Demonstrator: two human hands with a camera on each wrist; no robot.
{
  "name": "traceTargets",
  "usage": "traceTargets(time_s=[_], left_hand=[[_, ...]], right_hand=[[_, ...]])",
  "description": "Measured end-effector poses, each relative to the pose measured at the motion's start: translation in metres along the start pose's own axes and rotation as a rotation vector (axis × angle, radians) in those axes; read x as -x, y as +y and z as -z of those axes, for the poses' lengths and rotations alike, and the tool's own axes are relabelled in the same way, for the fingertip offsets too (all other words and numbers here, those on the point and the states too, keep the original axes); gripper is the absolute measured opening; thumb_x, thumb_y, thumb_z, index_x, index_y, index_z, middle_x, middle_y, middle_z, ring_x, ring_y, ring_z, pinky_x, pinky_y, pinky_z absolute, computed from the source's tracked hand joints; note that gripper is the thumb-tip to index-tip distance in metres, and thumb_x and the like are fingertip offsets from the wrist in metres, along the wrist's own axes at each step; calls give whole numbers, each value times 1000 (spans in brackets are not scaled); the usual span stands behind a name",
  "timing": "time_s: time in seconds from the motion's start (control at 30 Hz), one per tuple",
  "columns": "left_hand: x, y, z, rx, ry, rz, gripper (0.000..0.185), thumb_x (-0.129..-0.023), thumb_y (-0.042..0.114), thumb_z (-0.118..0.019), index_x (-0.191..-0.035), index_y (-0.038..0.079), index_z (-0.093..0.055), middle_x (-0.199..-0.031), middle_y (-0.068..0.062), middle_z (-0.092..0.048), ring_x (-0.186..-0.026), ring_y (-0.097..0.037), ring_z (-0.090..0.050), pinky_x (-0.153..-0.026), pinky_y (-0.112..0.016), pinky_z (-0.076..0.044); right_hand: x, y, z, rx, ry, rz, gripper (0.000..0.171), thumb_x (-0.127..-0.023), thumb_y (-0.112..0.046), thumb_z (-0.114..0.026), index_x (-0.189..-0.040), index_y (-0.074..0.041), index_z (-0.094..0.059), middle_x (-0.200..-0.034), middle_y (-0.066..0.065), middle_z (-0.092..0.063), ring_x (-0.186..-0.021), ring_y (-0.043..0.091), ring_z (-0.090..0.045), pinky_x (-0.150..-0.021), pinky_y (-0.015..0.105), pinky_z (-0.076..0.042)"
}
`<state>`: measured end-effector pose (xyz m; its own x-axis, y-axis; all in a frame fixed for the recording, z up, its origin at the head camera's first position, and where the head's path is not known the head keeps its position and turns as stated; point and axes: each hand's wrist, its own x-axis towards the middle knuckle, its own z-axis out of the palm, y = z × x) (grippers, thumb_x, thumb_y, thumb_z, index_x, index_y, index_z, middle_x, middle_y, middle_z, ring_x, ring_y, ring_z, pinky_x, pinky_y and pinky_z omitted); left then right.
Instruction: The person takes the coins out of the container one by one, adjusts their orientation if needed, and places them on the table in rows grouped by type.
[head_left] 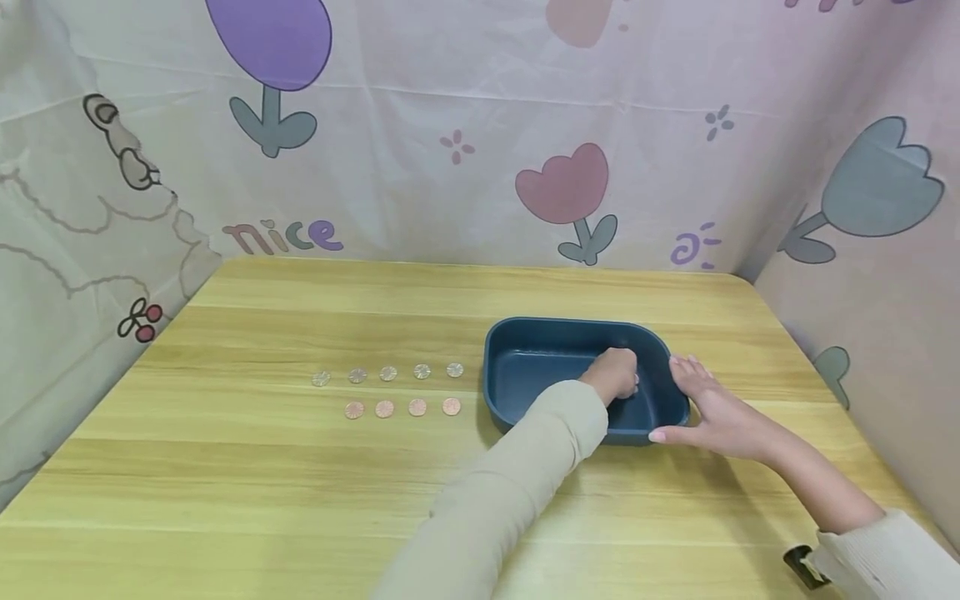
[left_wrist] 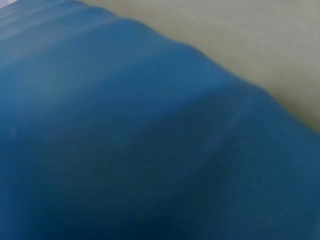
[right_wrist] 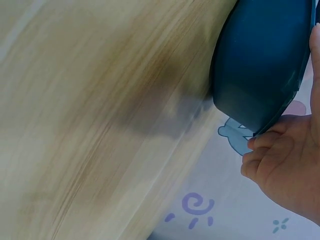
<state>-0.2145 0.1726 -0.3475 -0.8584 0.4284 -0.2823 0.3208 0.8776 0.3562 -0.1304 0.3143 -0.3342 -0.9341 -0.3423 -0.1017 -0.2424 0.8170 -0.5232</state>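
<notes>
A dark blue, deep rectangular tray [head_left: 517, 360] with rounded corners stands on the wooden table, right of centre. My left hand [head_left: 613, 372] reaches down inside its right half, fingers curled. The fingertips are hidden, so whether they hold anything does not show. Spread around the tray's right end, my right hand [head_left: 708, 412] holds the rim, thumb on the near side and fingers on the far side. In the right wrist view the right hand [right_wrist: 290, 160] touches the rim, its fingers bent. A blurred blue surface [left_wrist: 125, 100] fills most of the left wrist view.
Left of the tray lie two rows of small round coins: several silver ones [head_left: 387, 373] behind, several copper ones [head_left: 417, 407] in front. A patterned cloth [head_left: 405, 192] hangs behind and beside the table [head_left: 247, 483]. A dark object [head_left: 806, 567] sits at my right cuff.
</notes>
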Motion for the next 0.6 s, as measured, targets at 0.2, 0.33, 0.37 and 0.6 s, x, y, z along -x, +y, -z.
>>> traceTargets(time_s=[0.2, 0.33, 0.37, 0.6], left_hand=[[-1, -5, -5, -42, 33, -73, 21, -88, 20, -63, -70, 13, -54, -65, 3, -47, -66, -10, -49, -60, -20, -39], [-1, -7, -8, -56, 54, -111, 17, -84, 24, -69, -76, 13, -60, -70, 4, -56, -68, -9, -53, -60, -20, -41], [-1, -7, -8, -57, 58, -115, 17, -84, 24, -70, -76, 13, -59, -71, 4, -57, -68, -9, -53, -61, -20, -42], [2, -7, -10, -66, 36, -140, 19, -83, 23, -70, -72, 12, -60, -68, 3, -56, -68, -10, -53, -61, -18, -41]], right_hand=[[0, -1, 0, 1, 0, -3, 107, -76, -41, -73, -143, 12, -9, -150, 34, -6, -138, 51, 3, -103, 70, -10], [0, -1, 0, -2, 0, -5, 107, -76, -41, -73, -143, 12, -8, -150, 34, -6, -138, 51, 3, -103, 70, -10], [0, 0, 0, -3, 0, -6, 107, -76, -40, -73, -143, 12, -8, -150, 34, -5, -138, 51, 4, -103, 71, -10], [0, 1, -1, -6, 3, -1, 106, -77, -40, -73, -143, 11, -8, -149, 34, -6, -137, 51, 4, -103, 70, -9]])
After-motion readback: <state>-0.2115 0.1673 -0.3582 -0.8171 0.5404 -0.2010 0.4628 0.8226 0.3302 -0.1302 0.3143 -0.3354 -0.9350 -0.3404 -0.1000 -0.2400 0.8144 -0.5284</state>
